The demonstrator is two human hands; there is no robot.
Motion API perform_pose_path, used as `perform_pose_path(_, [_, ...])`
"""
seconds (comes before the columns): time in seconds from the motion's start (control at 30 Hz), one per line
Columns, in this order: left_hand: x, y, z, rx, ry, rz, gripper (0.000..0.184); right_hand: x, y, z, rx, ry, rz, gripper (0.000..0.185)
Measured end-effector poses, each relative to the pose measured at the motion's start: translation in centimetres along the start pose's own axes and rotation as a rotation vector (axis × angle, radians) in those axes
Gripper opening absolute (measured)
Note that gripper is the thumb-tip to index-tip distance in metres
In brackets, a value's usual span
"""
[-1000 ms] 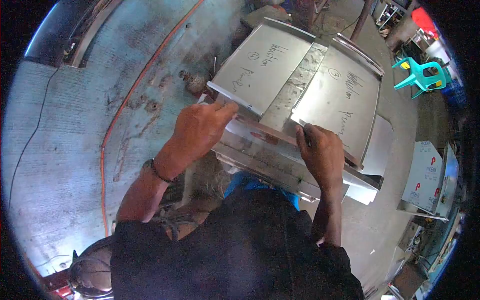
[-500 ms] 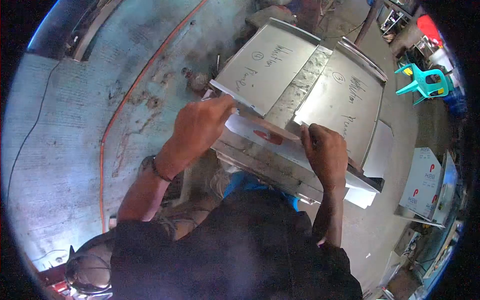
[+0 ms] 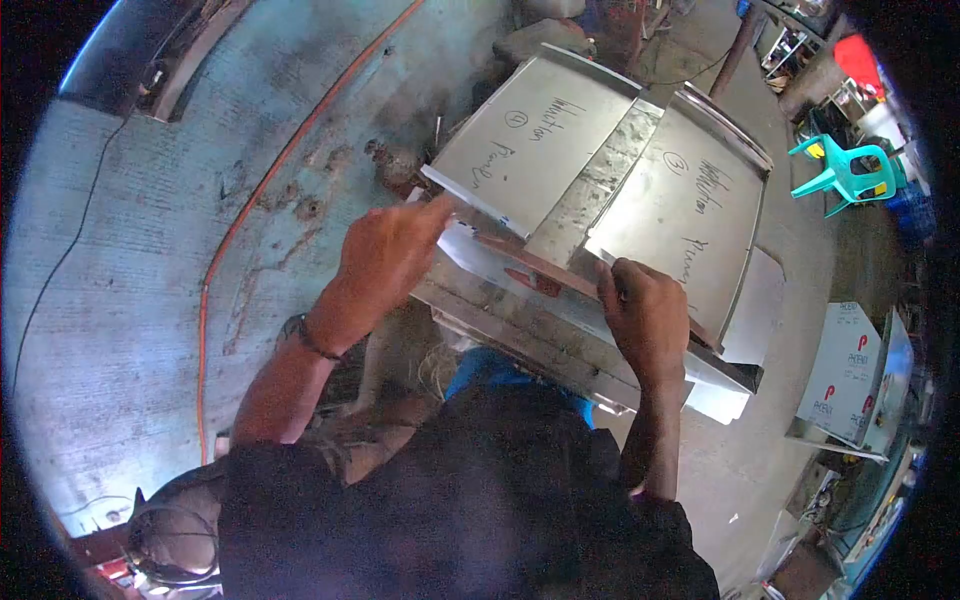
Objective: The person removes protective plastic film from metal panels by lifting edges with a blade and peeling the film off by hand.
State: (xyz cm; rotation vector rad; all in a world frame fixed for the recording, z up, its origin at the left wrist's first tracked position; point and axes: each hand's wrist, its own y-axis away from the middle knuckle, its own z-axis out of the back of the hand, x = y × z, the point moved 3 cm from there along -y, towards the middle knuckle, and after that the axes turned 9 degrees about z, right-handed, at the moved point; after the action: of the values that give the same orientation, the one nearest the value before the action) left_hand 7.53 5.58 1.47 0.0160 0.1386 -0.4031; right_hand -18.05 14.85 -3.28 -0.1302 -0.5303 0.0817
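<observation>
Two shallow metal panels with raised edges lie side by side in front of me: the left panel (image 3: 545, 135) and the right panel (image 3: 690, 205), both with handwriting in black marker. My left hand (image 3: 390, 250) is closed, its fingertips pinched at the near corner of the left panel. My right hand (image 3: 648, 310) is curled closed at the near edge of the right panel, thumb and fingers together. What either hand pinches is too small to name. A long brown strip (image 3: 535, 262) runs along the near edge between the hands, above a pale surface with a red mark (image 3: 533, 282).
The panels rest on a worn workbench (image 3: 530, 330). An orange hose (image 3: 250, 195) crosses the stained floor on the left. To the right stand a turquoise plastic chair (image 3: 850, 172) and a film-covered sheet (image 3: 840, 370) with red logos.
My left hand has moved slightly left and down, away from the strip. The right hand has shifted a little downward and stays closed. The panels look slightly lower in view.
</observation>
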Motion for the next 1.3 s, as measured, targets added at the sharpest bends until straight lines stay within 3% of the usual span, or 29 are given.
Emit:
perform_pose_path(0.1, [-0.8,0.7,-0.5,-0.078,0.095,-0.068,0.011,0.1,-0.1,-0.1,0.001,0.038,0.022,0.031])
perform_pose_path(0.2, [-1.0,0.7,-0.9,0.019,0.031,-0.02,0.012,-0.2,-0.1,-0.3,-0.008,0.03,0.009,0.03])
perform_pose_path(0.93, [-1.5,0.7,-1.3,-0.098,0.073,-0.051,0.01,0.0,0.1,-0.1,-0.04,0.005,0.015,0.031])
perform_pose_path(1.13, [0.1,0.7,-1.3,-0.071,-0.093,-0.012,0.011,0.2,0.2,-0.1,-0.044,0.01,0.02,0.031])
perform_pose_path(1.23, [0.5,0.5,-0.9,-0.109,-0.005,0.069,0.013,0.3,0.3,0.0,-0.016,0.027,-0.005,0.031])
perform_pose_path(1.3, [-0.3,0.6,-0.6,-0.145,0.219,0.124,0.021,0.5,0.2,0.0,0.009,0.037,-0.016,0.031])
